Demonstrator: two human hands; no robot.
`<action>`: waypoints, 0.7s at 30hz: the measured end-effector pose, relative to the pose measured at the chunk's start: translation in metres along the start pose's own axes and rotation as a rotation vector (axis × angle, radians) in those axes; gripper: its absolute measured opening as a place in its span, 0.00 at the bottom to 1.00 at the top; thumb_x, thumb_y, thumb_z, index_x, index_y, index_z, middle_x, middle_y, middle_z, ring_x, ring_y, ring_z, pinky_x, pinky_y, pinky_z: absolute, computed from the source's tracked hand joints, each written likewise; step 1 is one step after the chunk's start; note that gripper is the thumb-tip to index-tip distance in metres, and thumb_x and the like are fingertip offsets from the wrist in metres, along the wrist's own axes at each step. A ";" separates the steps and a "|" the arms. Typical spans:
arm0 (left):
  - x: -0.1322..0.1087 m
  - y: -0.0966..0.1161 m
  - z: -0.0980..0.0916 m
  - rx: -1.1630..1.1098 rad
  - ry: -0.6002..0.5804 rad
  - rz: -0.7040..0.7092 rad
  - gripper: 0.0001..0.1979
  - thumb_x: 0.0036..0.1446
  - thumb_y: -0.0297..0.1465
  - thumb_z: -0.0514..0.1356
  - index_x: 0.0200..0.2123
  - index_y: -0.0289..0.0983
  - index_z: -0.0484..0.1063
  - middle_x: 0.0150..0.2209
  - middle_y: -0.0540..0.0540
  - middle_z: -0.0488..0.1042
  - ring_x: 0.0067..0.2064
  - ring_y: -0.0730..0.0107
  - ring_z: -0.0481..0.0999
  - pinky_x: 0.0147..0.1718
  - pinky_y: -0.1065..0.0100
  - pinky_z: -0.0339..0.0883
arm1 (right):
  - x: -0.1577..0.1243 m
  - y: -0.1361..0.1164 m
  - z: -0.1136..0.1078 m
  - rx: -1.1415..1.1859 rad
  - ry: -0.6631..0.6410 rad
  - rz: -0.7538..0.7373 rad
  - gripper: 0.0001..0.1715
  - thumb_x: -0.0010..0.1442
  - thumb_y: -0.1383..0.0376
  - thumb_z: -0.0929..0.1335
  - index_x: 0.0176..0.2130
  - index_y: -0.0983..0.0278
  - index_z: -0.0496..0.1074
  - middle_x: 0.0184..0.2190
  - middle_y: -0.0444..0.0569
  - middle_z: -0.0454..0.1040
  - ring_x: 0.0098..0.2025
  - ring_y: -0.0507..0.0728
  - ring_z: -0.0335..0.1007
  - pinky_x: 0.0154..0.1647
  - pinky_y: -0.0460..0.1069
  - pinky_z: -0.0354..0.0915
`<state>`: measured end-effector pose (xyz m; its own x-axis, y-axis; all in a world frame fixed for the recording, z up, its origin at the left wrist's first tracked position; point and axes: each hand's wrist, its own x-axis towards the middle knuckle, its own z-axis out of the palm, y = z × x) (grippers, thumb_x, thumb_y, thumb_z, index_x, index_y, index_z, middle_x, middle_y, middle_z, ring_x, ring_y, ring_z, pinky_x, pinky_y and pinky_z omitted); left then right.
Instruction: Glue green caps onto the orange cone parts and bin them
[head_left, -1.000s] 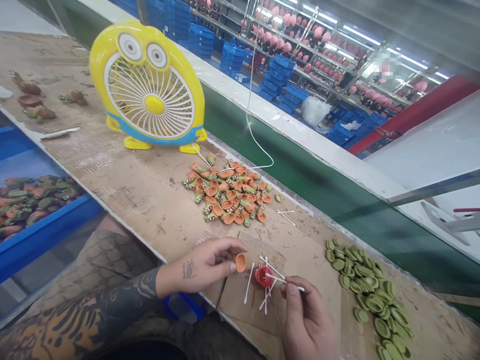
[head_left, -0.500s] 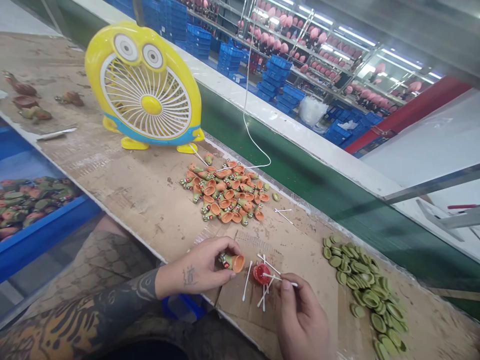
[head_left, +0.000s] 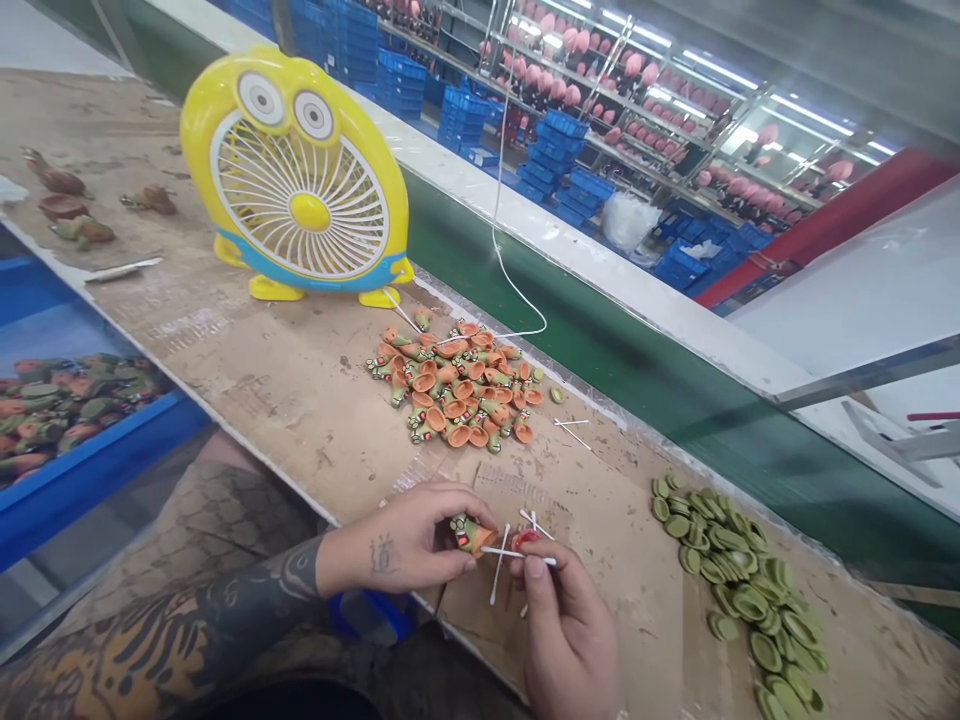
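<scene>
My left hand [head_left: 409,545] pinches a small orange cone-shaped toy piece [head_left: 471,535] with green and dark markings, held just above the bench edge. My right hand [head_left: 566,635] grips a white cotton swab [head_left: 517,554] whose tip touches the open mouth of that piece. Behind the swab sits a small red cap [head_left: 526,538] with a few more swabs lying around it. A pile of similar orange pieces [head_left: 454,385] lies further back on the bench. A spread of green discs [head_left: 739,580] lies to the right.
A yellow cartoon-faced desk fan [head_left: 296,180] stands at the back left, its white cable [head_left: 499,230] running upward. A blue bin [head_left: 97,455] of painted toys sits at the left. Two loose swabs [head_left: 571,430] lie beyond the pile. A green conveyor [head_left: 600,340] runs behind.
My right hand moved left, carrying the swab from the red cap to the orange piece's mouth. My left hand turned the piece and brought it slightly lower and rightward.
</scene>
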<state>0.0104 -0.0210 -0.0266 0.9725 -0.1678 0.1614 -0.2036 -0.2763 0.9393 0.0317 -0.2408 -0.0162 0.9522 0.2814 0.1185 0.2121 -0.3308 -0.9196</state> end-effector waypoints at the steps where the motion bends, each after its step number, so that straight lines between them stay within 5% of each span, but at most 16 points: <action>1: 0.000 0.000 0.000 -0.002 0.000 0.002 0.19 0.51 0.22 0.66 0.47 0.39 0.78 0.45 0.45 0.82 0.47 0.59 0.79 0.50 0.63 0.71 | 0.001 0.000 0.000 -0.010 0.001 -0.007 0.16 0.69 0.55 0.68 0.39 0.63 0.78 0.31 0.49 0.79 0.33 0.56 0.77 0.31 0.45 0.70; 7: 0.003 -0.006 -0.001 -0.162 -0.023 0.015 0.18 0.50 0.22 0.68 0.46 0.38 0.78 0.46 0.43 0.80 0.48 0.59 0.78 0.51 0.62 0.70 | 0.000 0.002 0.002 -0.064 0.083 -0.064 0.15 0.69 0.56 0.68 0.41 0.63 0.79 0.36 0.51 0.82 0.37 0.57 0.80 0.37 0.47 0.73; 12: 0.001 -0.011 -0.001 -0.402 -0.031 -0.096 0.15 0.58 0.31 0.67 0.49 0.37 0.75 0.47 0.42 0.75 0.47 0.61 0.74 0.44 0.63 0.69 | 0.000 0.000 -0.015 -0.161 0.193 -0.081 0.16 0.68 0.53 0.68 0.40 0.63 0.78 0.33 0.50 0.82 0.34 0.58 0.79 0.37 0.48 0.71; 17: 0.002 -0.017 0.002 -0.642 0.008 -0.156 0.17 0.59 0.36 0.70 0.47 0.36 0.71 0.43 0.47 0.71 0.41 0.69 0.70 0.39 0.68 0.64 | 0.004 0.010 -0.030 -0.400 0.133 0.085 0.22 0.69 0.48 0.65 0.40 0.62 0.77 0.34 0.49 0.81 0.36 0.58 0.77 0.37 0.48 0.68; 21: 0.006 -0.022 0.005 -0.749 0.047 -0.158 0.20 0.54 0.38 0.74 0.42 0.35 0.71 0.42 0.46 0.73 0.43 0.68 0.71 0.41 0.67 0.64 | 0.008 0.017 -0.026 -0.424 0.082 0.009 0.21 0.68 0.50 0.64 0.38 0.61 0.78 0.33 0.48 0.81 0.34 0.58 0.77 0.35 0.47 0.67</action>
<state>0.0200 -0.0202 -0.0477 0.9909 -0.1348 0.0047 0.0534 0.4241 0.9040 0.0485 -0.2679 -0.0211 0.9650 0.2103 0.1565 0.2593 -0.6788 -0.6870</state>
